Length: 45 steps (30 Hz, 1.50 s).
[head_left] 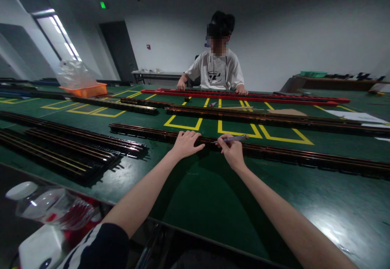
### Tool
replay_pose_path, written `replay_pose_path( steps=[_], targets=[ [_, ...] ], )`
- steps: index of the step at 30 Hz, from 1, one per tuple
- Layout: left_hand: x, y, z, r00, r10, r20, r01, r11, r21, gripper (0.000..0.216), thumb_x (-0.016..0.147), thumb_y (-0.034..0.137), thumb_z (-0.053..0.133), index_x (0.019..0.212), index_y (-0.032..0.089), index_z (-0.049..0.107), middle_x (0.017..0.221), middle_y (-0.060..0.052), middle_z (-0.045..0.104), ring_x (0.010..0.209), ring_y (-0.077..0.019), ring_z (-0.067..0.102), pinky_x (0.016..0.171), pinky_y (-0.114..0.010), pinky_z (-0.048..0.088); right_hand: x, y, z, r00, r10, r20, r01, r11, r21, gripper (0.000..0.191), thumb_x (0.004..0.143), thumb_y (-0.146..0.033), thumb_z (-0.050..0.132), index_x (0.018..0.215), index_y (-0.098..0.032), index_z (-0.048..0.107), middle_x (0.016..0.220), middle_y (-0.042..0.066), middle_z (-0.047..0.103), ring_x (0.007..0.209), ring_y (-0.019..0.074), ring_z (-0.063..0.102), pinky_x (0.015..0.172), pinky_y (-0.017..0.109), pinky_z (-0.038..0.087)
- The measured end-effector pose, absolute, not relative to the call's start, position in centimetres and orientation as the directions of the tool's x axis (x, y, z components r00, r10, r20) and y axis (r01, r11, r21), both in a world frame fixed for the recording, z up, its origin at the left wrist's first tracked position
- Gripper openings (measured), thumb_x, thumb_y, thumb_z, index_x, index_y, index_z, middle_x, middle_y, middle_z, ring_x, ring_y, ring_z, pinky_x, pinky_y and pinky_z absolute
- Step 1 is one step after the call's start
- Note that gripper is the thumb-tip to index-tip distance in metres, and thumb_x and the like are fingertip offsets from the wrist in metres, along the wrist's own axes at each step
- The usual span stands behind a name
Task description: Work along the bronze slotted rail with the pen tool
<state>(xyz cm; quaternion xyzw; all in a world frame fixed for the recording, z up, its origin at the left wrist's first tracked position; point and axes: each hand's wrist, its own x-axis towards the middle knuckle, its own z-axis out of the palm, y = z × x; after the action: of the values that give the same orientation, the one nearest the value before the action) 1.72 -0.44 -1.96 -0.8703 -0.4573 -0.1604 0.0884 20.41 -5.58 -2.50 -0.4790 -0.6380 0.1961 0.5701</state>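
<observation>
A long dark rail with copper-coloured strips (292,155) lies across the green table in front of me. My left hand (186,144) rests flat on this rail with its fingers spread. Just to the right, my right hand (232,152) grips what looks like a small screwdriver (239,138) with a see-through handle. It is held like a pen, its thin tip pointing left and down at the rail between my hands. Whether the tip touches the rail is too small to tell.
More dark rails (67,151) lie at the left, and another long rail (274,119) runs behind mine. Across the green table (195,196), a person (217,66) has both hands at a red rail (258,96). An orange basket (88,90) stands back left; a plastic bottle (48,204) is near left.
</observation>
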Motion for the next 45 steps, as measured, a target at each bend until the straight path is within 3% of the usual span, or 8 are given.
replay_pose_path(
  steps=[19, 45],
  targets=[
    [1.76, -0.34, -2.03, 0.526, 0.772, 0.358, 0.832, -0.553, -0.03, 0.041, 0.09, 0.051, 0.042, 0.115, 0.021, 0.055, 0.118, -0.008, 0.062, 0.108, -0.0268, 0.054, 0.089, -0.042, 0.037, 20.46, -5.58, -2.65, 0.254, 0.822, 0.509, 0.262, 0.449, -0.855, 0.024, 0.077, -0.042, 0.057, 0.07, -0.019, 0.056, 0.06, 0.002, 0.061, 0.05, 0.0148, 0.056, 0.041, 0.025, 0.044],
    [2.03, -0.22, -2.0, 0.515, 0.774, 0.369, 0.837, -0.547, -0.02, 0.04, 0.09, 0.05, 0.042, 0.111, 0.02, 0.057, 0.113, -0.008, 0.064, 0.105, -0.0268, 0.056, 0.089, -0.044, 0.037, 20.51, -5.6, -2.57, 0.239, 0.815, 0.527, 0.314, 0.449, -0.837, 0.021, 0.079, -0.039, 0.056, 0.07, -0.02, 0.055, 0.063, 0.005, 0.064, 0.057, 0.0185, 0.061, 0.05, 0.029, 0.049]
  ],
)
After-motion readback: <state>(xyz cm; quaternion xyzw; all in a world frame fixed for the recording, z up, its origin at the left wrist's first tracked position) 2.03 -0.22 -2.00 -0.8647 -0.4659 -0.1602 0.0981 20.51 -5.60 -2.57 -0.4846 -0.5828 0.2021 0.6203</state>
